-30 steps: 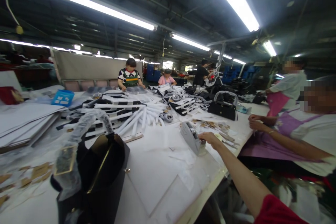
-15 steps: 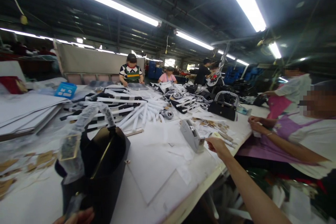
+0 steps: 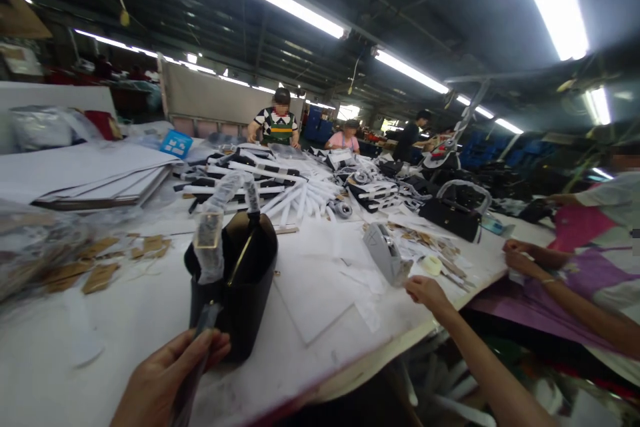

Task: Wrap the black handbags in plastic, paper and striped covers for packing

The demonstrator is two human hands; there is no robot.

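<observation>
A black handbag (image 3: 240,273) stands upright on the white table (image 3: 125,320), its handle wrapped in clear plastic. My left hand (image 3: 165,380) is at the bag's near side, its fingers closed on a strip of clear plastic wrap (image 3: 203,330). My right hand (image 3: 425,290) is stretched out to the right, fingers curled, just beside a grey tape dispenser (image 3: 385,253). Whether it holds a piece of tape is too small to tell.
White-wrapped straps (image 3: 285,197) and black bags (image 3: 450,217) crowd the far table. Brown tags (image 3: 100,273) lie at the left, white sheets (image 3: 95,173) behind them. A person in a purple apron (image 3: 575,280) sits at my right; others work farther off.
The view has tipped down and turned right. My left hand came up into view at the bag, gripping the plastic. My right hand drew back from the tape dispenser toward the table edge.
</observation>
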